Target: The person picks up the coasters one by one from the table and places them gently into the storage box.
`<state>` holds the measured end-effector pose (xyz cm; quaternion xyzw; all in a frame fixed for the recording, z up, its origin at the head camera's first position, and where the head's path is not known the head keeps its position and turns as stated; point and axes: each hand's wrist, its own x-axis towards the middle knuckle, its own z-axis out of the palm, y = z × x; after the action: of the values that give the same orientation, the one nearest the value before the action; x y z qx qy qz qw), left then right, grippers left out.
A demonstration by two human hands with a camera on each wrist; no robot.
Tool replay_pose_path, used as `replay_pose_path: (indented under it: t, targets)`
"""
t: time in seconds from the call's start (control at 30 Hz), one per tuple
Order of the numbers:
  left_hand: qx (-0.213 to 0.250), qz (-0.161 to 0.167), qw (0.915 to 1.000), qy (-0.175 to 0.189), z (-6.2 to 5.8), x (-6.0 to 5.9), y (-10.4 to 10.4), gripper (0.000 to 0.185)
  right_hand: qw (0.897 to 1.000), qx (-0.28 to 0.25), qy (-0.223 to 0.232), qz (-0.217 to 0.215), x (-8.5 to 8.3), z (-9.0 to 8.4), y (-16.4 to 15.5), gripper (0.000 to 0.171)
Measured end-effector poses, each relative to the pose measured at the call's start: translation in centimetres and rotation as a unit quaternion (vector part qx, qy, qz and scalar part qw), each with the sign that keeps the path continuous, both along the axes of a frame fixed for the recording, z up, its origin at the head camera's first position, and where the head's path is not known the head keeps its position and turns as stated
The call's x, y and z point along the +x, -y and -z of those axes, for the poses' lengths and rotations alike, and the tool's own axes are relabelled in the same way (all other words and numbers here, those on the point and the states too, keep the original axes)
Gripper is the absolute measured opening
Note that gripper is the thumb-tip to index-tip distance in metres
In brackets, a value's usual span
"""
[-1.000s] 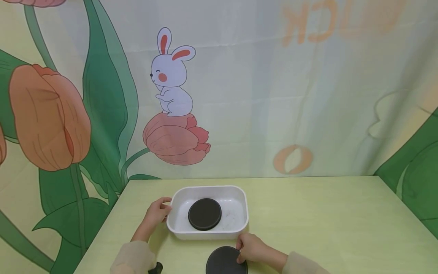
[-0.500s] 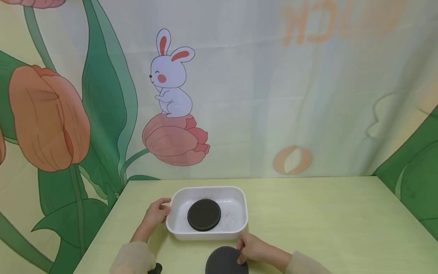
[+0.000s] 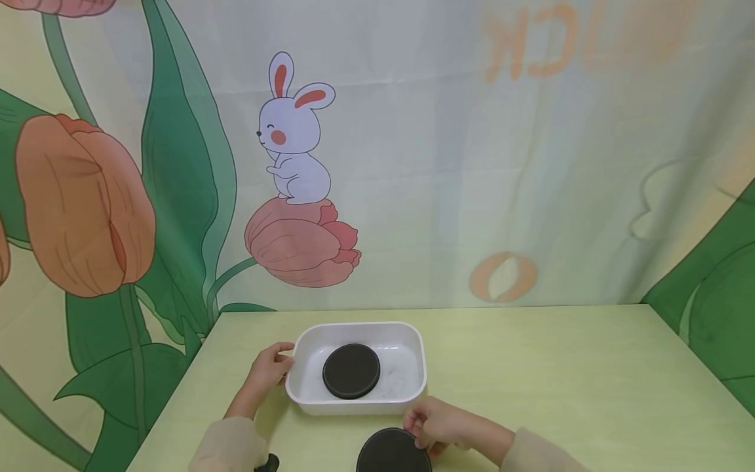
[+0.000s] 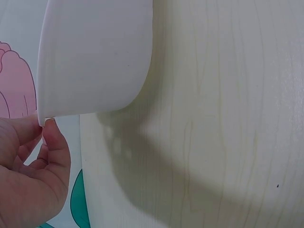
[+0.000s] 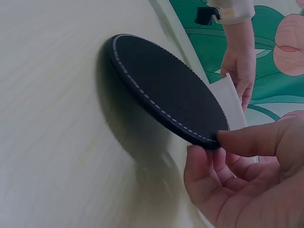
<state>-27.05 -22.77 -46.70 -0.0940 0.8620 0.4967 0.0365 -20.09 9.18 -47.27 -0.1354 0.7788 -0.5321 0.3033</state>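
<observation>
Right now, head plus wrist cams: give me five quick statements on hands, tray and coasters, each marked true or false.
1. The left hand holds the white tray at its left rim. True.
2. The tray holds two black coasters. False: just one coaster in the tray.
3. The right hand pinches the second coaster at its edge, one side tilted up off the table. True.
4. The second coaster is red. False: it is black with pale stitching round its rim.
5. The right hand's grip is on the tray. False: it is on the coaster in front of the tray.
</observation>
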Motion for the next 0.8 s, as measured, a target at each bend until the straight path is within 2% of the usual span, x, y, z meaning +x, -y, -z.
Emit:
replay_pose_path:
  t: [0.23,0.43,0.63,0.8]
  targets:
    - [0.005,-0.005,1.0,0.004,0.1,-0.1,0.0,0.033,0.998,-0.017,0.037,-0.047,-0.1,-0.8,0.1,0.033]
    - [0.006,-0.003,1.0,0.001,0.1,-0.1,0.0,0.033,0.992,-0.053,0.076,-0.082,-0.7,-2.4,0.3,0.033]
    - [0.002,-0.009,1.0,0.003,0.2,-0.2,0.0,0.033,0.99,-0.082,0.087,-0.08,-2.0,-4.1,1.1,0.029]
    - [0.004,-0.009,0.9999,0.003,0.2,-0.2,0.0,0.032,0.99,-0.099,0.08,-0.058,-3.3,-5.5,2.0,0.027]
